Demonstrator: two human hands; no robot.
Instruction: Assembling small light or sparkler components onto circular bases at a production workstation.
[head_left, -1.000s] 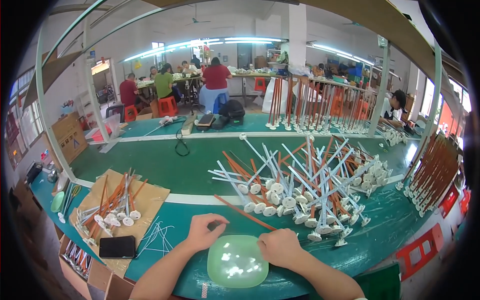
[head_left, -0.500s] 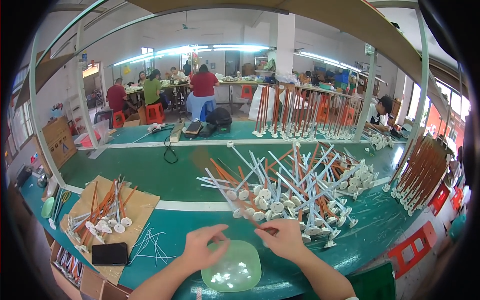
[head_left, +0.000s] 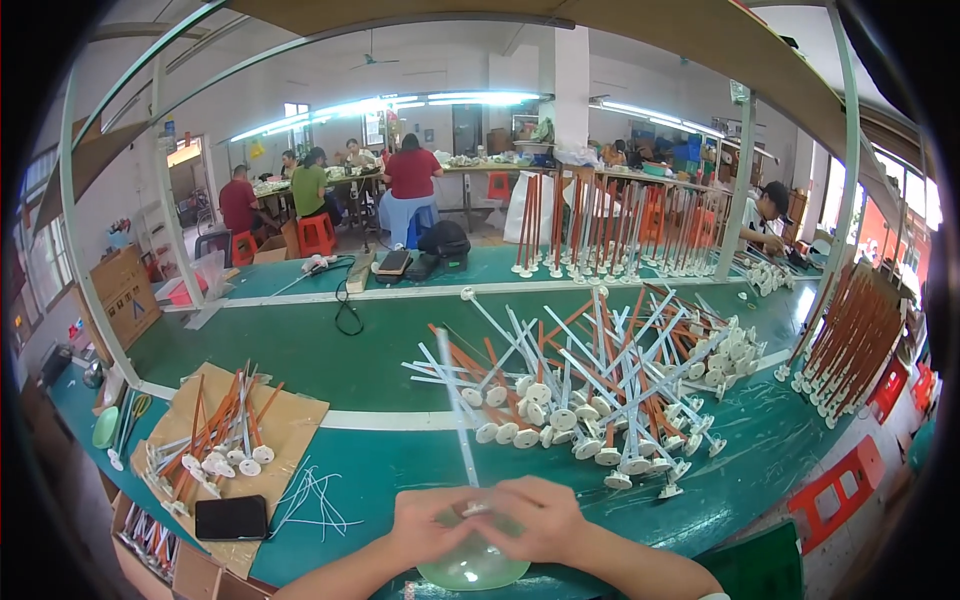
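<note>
My left hand (head_left: 432,524) and my right hand (head_left: 536,518) meet over a pale green bowl (head_left: 474,570), fingers closed around the lower end of a whitish flat stick (head_left: 458,410). The stick rises from between them, leaning slightly left, its upper part blurred. A small white piece shows between the fingers; its shape is partly hidden. My hands cover much of the bowl. Beyond them lies a big heap of white and orange-brown sticks (head_left: 622,385) with round white bases.
At left, a cardboard sheet (head_left: 305,405) bears more sticks and a black phone (head_left: 231,518), with white ties (head_left: 316,505) beside it. Upright sticks (head_left: 600,225) stand at the back, others (head_left: 850,340) at right. A co-worker (head_left: 765,220) sits at far right; several people work farther back.
My hands have come together over the bowl. Before, my left hand was apart, and my right held a blurred brownish stick; now a whitish stick stands up between both. The view has shifted slightly.
</note>
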